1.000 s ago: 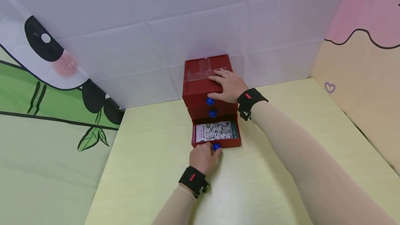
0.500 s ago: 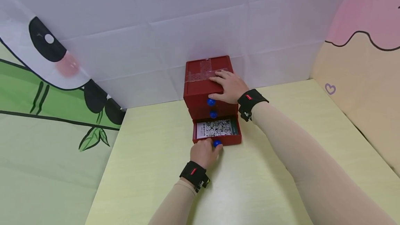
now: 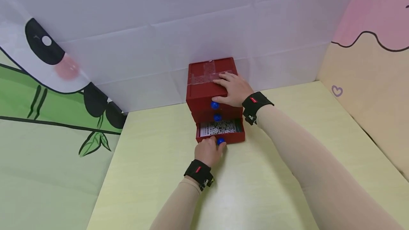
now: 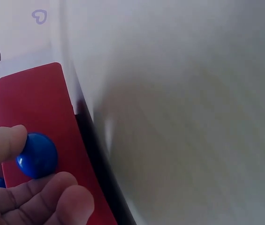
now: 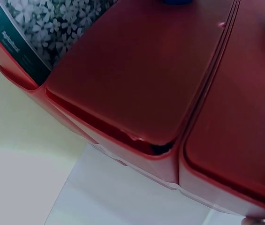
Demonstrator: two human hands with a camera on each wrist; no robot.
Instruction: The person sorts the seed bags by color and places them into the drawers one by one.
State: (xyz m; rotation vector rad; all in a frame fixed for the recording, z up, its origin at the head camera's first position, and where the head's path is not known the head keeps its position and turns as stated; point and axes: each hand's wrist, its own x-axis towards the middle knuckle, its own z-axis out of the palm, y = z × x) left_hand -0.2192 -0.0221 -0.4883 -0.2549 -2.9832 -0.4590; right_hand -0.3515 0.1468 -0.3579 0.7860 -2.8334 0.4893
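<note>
A red three-drawer box [image 3: 204,89] stands against the back wall, with strips of clear tape across its top. Its bottom drawer [image 3: 234,137] is partly pulled out, and a card or booklet [image 3: 222,127] with a white-flower picture lies inside. My left hand [image 3: 207,152] pinches the blue knob [image 4: 37,155] of that drawer between thumb and curled fingers. Spread over the box's top right edge, my right hand [image 3: 235,89] rests with straight fingers, its thumb along the front by the top blue knob [image 3: 215,105]. The two upper drawers are shut.
The pale wood-grain table [image 3: 150,162] stretches around the box. Behind it hangs a white cloth wall [image 3: 137,56], with a green cartoon panel [image 3: 57,102] on the left and a pink and peach one [image 3: 367,91] on the right.
The left hand has moved away from me, pushing the bottom drawer further into the box. Less of the booklet shows. The right hand has stayed on the box top.
</note>
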